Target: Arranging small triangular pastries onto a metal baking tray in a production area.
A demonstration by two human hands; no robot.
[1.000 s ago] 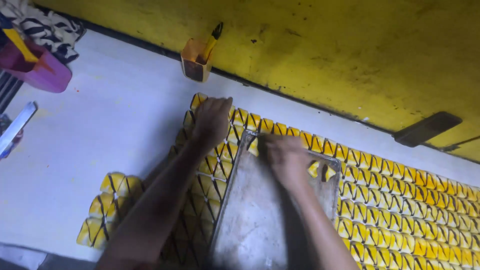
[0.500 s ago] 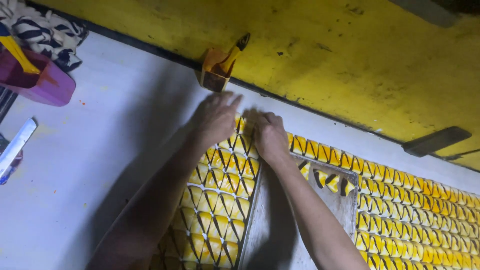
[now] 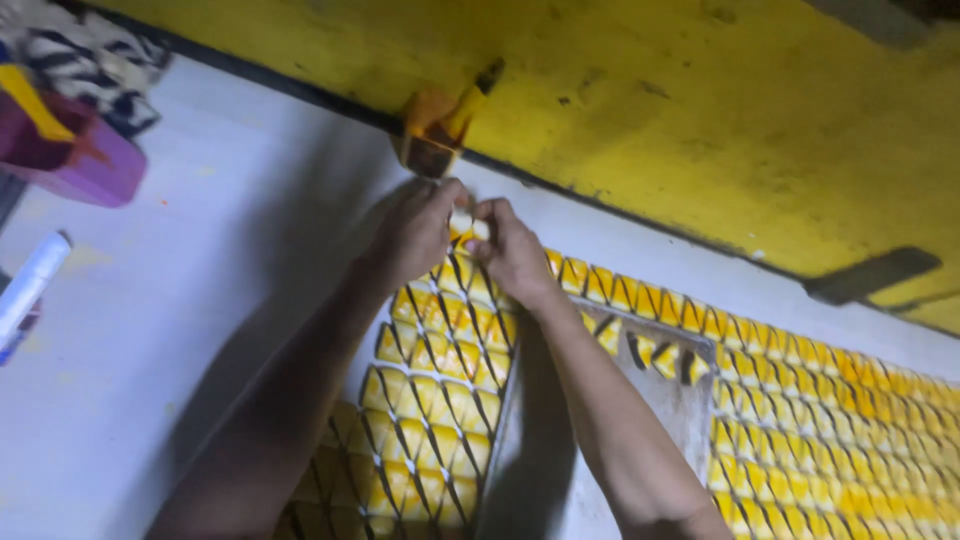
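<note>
Pale, a small piece [image 3: 462,222] sits pinched between both grips at the top corner of the yellow triangle sheet [image 3: 440,400] on the surface; left hand [image 3: 415,235] and right hand [image 3: 510,255] close on it, equally near.

Both forearms reach up from lower frame, converging at upper centre. Left hand [image 3: 415,232] and right hand [image 3: 510,250] meet fingertip to fingertip, fingers curled, pinching.

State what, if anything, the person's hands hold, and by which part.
Both the left hand and right hand pinch a small pale piece between their fingertips, by its edges.
</note>
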